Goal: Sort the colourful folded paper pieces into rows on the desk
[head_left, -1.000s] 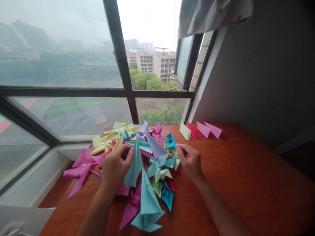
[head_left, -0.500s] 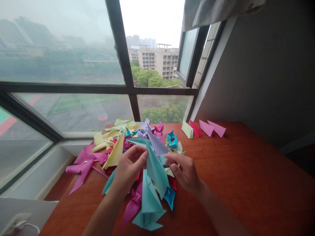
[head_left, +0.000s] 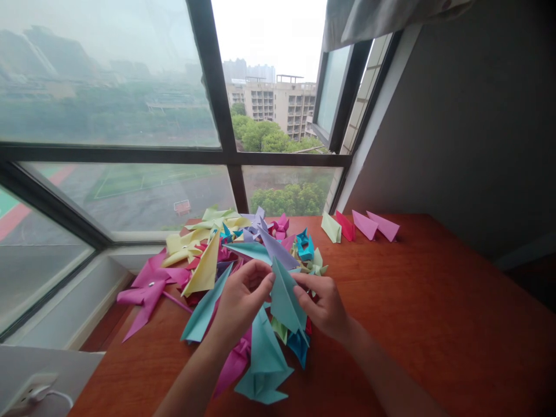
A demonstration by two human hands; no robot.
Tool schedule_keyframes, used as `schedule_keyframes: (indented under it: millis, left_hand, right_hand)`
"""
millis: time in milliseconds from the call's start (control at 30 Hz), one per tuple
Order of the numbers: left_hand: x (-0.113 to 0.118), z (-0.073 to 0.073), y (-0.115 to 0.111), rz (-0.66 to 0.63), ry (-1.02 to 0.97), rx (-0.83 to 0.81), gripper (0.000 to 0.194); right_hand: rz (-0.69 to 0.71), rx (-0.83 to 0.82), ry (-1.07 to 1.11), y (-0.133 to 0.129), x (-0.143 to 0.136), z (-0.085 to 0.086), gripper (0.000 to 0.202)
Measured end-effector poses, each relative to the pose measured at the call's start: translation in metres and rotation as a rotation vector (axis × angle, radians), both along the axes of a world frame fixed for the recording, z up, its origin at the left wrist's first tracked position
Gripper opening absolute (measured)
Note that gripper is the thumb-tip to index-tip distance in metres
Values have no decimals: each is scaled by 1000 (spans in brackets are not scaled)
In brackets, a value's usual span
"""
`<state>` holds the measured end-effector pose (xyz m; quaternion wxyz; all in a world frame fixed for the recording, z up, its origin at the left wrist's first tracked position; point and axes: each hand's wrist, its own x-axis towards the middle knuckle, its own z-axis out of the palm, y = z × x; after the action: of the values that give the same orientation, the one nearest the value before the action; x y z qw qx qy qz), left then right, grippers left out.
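Note:
A folded teal paper plane (head_left: 286,301) is held above a pile of folded paper. My left hand (head_left: 247,295) pinches it near its pointed tip, on the left edge. From the right, my right hand (head_left: 324,304) has its thumb and forefinger closed on the plane's right edge. Below lies another teal folded paper (head_left: 264,359), and a third teal plane (head_left: 206,307) rests to the left of my left hand. Behind the held plane are a lavender plane (head_left: 275,246) and a yellow one (head_left: 204,266).
Pink pinwheel (head_left: 150,286) at the pile's left. Pale green (head_left: 331,227), red (head_left: 346,226) and pink folded papers (head_left: 365,225) stand in a row at the back of the brown table (head_left: 412,313). A window (head_left: 282,159) is behind; a wall socket (head_left: 32,394) is lower left.
The held teal plane has moved right, over the pile. My right hand has closed on its right edge, and my left hand has shifted right with it.

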<state>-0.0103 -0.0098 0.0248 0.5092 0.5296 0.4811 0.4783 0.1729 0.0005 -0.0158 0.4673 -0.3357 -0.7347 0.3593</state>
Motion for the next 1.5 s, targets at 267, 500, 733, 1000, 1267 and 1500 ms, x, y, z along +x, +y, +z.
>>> schedule_keyframes:
  millis: [267,500,733,1000,1267,1500]
  left_hand:
    - [0,1,1,-126,-16,-57,25]
    - [0,5,0,-118,-83,-133,25]
    - [-3,-3,0,-89,18,77,48]
    - [-12,0,2,-62,323,278,12]
    - [-21,-10,8,49,199,213,16]
    - [-21,-13,10,198,147,185,19]
  right_hand:
    - [21,-250,153,2,-3,-4,28]
    - [62,-409,214,7,-1,-8,31]
    - [77,-409,175,10,3,-10,31]
    - [20,-399,110,15,10,-8,35]
    - [-216,-130,284,30,44,-3,36]
    - [-74,121,116,23,40,6,38]
